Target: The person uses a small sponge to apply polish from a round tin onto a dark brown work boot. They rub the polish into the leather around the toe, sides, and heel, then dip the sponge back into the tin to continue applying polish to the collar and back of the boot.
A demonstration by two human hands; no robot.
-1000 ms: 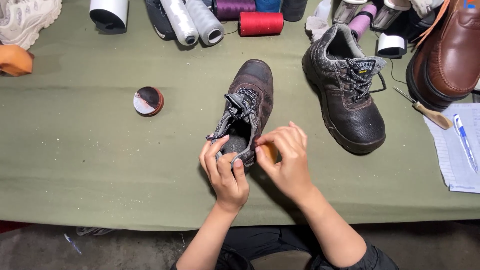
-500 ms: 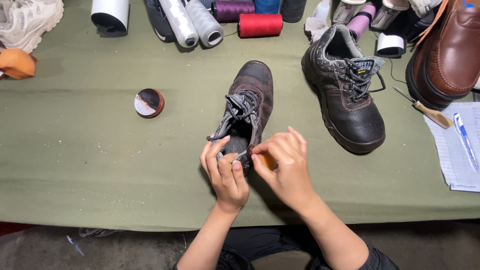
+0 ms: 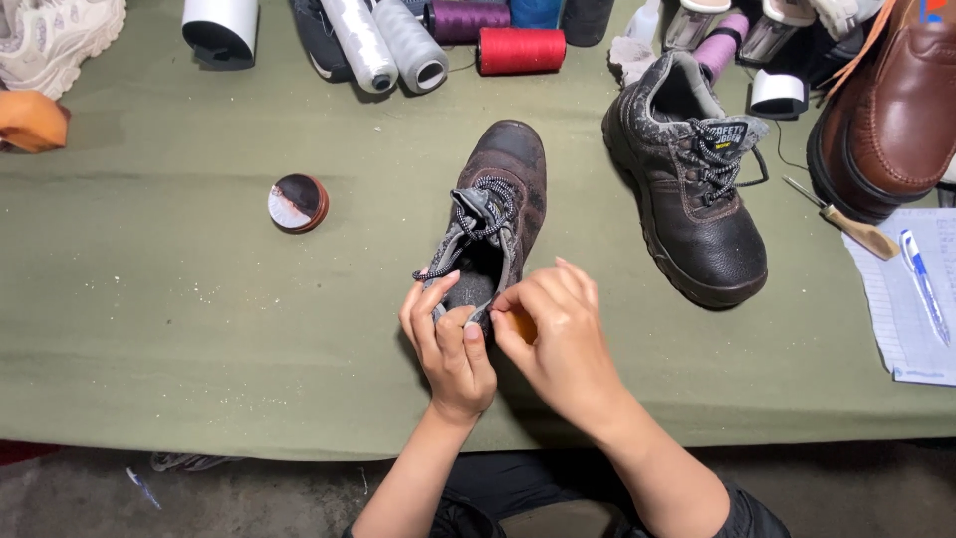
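A worn brown lace-up shoe [image 3: 508,189] lies on the green table cover [image 3: 179,329], toe pointing away from me. My left hand [image 3: 448,349] grips the grey heel collar of this shoe, thumb pressed on the rim. My right hand [image 3: 558,349] is closed beside it at the heel, pinching a small orange object [image 3: 522,325] against the shoe's back edge. The heel itself is hidden under both hands. A second, darker boot [image 3: 692,189] with laces stands to the right, apart from my hands.
A small round tin [image 3: 298,202] sits to the left. Thread spools, among them a red one [image 3: 521,50], line the far edge. A brown leather shoe [image 3: 896,110], an awl [image 3: 841,219], a pen [image 3: 924,284] and paper lie at the right. An orange cloth [image 3: 30,120] is far left.
My right hand has shifted slightly left, closer to the heel collar and my left thumb. The shoe and my left hand stay in place.
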